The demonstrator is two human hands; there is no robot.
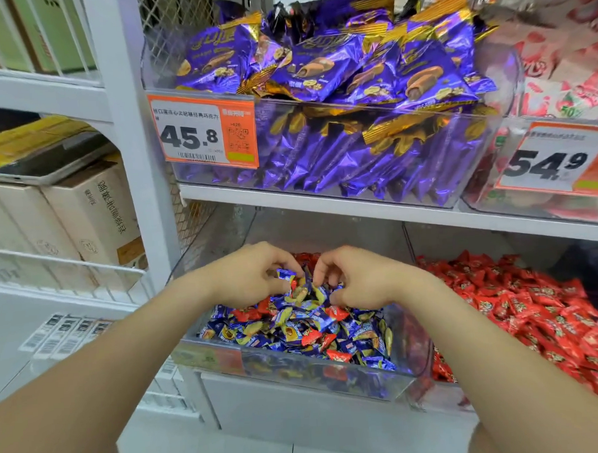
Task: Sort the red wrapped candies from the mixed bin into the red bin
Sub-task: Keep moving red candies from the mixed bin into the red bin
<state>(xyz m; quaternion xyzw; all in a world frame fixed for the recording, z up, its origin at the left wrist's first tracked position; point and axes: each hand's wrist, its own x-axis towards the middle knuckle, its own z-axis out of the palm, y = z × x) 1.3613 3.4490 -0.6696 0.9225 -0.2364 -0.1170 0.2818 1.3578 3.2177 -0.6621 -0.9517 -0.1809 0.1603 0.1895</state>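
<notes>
The mixed bin (405, 384) is a clear plastic tub on the lower shelf, heaped with blue-and-yellow wrapped candies (295, 329) and scattered red wrapped candies (311, 337). To its right, the red bin (438, 396) holds only red candies (534, 305). Both hands are in the back of the mixed pile, close together. My left hand (255, 276) has its fingers curled round a few candies, with blue and red wrappers showing at the fingertips. My right hand (356, 278) pinches candies from the heap between curled fingers and thumb; their colour is hidden.
Above, a clear bin of purple snack packs (336, 87) carries a 45.8 price tag (202, 133). Beside it stands a bin of red-and-white packs (565, 77). A white shelf post (139, 130) rises at left. Left of it are cardboard boxes (95, 214) with a phone (51, 161) on top.
</notes>
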